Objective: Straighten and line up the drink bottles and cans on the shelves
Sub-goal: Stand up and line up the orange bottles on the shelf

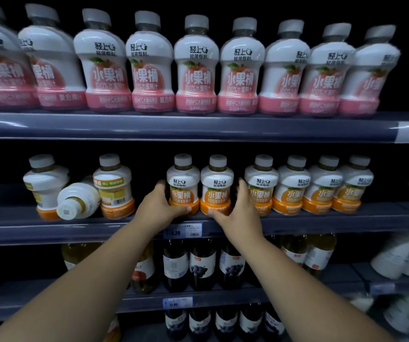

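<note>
On the middle shelf point(75, 229) stand white bottles with orange bases. My left hand point(160, 206) grips the left one of a centre pair point(183, 186) at its base. My right hand point(240, 208) wraps the base of the right one point(217, 187). Both bottles stand upright, side by side, labels facing me. To the right, several orange bottles point(309, 191) form a neat row. At the left, one bottle point(77, 201) lies on its side, cap toward me, between a tilted bottle point(45, 186) and one point(114, 186) turned with its back label out.
The top shelf point(198, 125) holds a full row of pink peach bottles point(194, 70). Below the middle shelf are dark grape juice bottles point(202, 265) and pale ones. A price tag point(183, 230) sits on the shelf edge between my wrists. A gap lies left of the centre pair.
</note>
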